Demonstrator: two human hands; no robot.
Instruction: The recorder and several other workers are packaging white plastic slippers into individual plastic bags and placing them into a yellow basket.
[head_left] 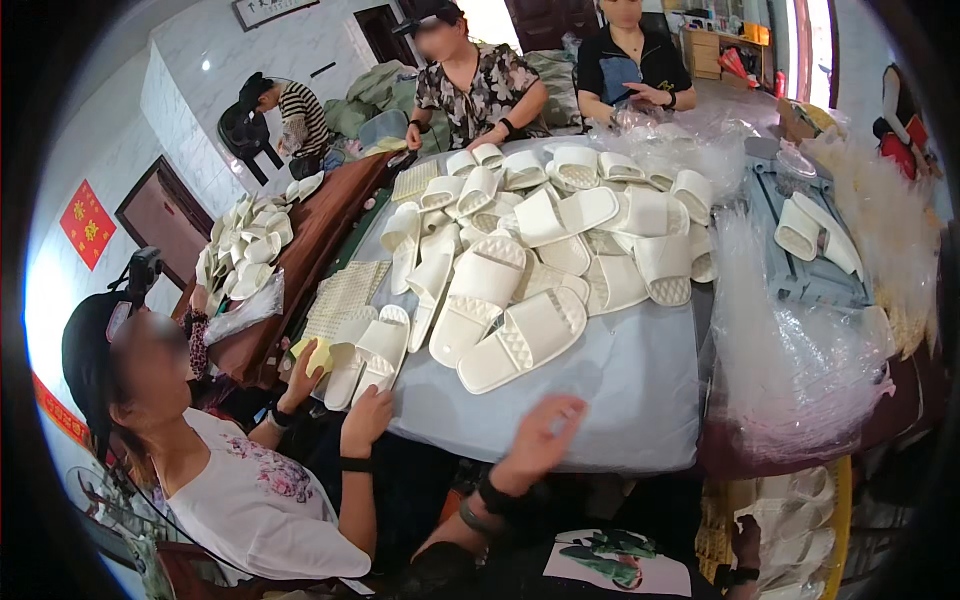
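My left hand point(543, 437) hovers at the near edge of the table, holding nothing, its fingers extended and slightly blurred. A pair of cream slippers point(527, 338) lies just beyond it, with quilted straps, toes toward me. Behind them a large pile of similar slippers point(570, 215) covers the grey-blue tabletop point(640, 400). Down at the lower right, my right hand point(746, 543) hangs beside a yellow crate point(843, 520) holding bagged slippers point(800, 515). Its fingers are too dark to make out, so whether it grips anything is unclear.
At my left, a person holds a yellow cloth point(314, 356) beside another slipper pair point(368, 355). Two people stand across the table. Clear plastic bags point(790, 370) and a grey-blue plastic crate point(815, 270) with slippers on it occupy the right. More slippers point(245, 245) cover a brown table.
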